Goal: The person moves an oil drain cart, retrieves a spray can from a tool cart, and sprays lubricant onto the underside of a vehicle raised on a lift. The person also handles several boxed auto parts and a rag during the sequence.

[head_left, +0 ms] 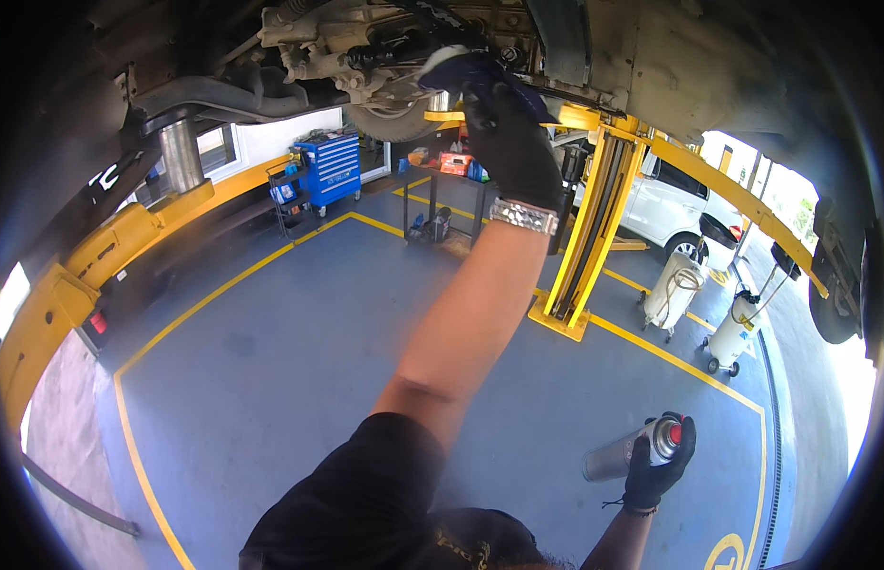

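My left arm stretches up to the underside of a raised car (pixel 689 66). The black-gloved left hand (pixel 499 119) is closed around a bunched cloth (pixel 451 71), dark with a pale patch. It is up by the suspension parts (pixel 366 57), but whether the cloth touches them I cannot tell. A metal-link band circles that wrist. Down at the lower right, my right hand (pixel 659 470), also black-gloved, grips a grey spray can (pixel 608 461) near its red top (pixel 676 433). The can lies tilted well over, its base pointing left.
Yellow lift arms (pixel 143 228) reach under the car, and a yellow lift post (pixel 589 228) stands ahead. Beyond are a blue tool cabinet (pixel 330 171), a small cart (pixel 445 180), a white car (pixel 670 204) and two white wheeled tanks (pixel 675 290) (pixel 735 332).
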Demonstrator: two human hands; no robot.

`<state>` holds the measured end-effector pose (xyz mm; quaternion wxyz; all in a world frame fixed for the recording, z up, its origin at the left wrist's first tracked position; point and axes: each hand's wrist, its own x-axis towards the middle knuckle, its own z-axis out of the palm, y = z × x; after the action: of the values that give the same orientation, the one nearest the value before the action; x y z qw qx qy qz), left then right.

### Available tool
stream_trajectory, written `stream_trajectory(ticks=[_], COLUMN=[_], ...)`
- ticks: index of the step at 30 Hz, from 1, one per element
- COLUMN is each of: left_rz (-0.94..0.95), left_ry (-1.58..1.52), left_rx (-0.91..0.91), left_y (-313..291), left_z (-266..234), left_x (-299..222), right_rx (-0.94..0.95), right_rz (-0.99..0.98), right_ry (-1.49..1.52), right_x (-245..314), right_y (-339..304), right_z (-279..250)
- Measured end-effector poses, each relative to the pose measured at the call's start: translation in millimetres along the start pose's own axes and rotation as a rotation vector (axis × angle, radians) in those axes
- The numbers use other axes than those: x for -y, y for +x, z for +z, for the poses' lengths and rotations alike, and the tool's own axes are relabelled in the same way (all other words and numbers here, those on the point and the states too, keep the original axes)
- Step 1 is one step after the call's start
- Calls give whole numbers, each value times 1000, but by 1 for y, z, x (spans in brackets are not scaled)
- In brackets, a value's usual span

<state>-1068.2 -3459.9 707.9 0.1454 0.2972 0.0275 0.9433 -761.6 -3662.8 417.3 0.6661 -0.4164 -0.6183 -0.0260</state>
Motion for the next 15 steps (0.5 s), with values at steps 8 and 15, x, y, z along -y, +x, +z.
stream_trajectory(ticks=[8,15], left_rz=[112,65], left_ry=[296,-41], left_rx=[713,48], left_y=[-92,-7], left_z=[-10,-61], left_x=[-8,14], right_rx=[85,186], right_rz=[-94,-132], right_ry=[39,199], right_x=[5,20], right_y=[22,12], right_z=[39,32])
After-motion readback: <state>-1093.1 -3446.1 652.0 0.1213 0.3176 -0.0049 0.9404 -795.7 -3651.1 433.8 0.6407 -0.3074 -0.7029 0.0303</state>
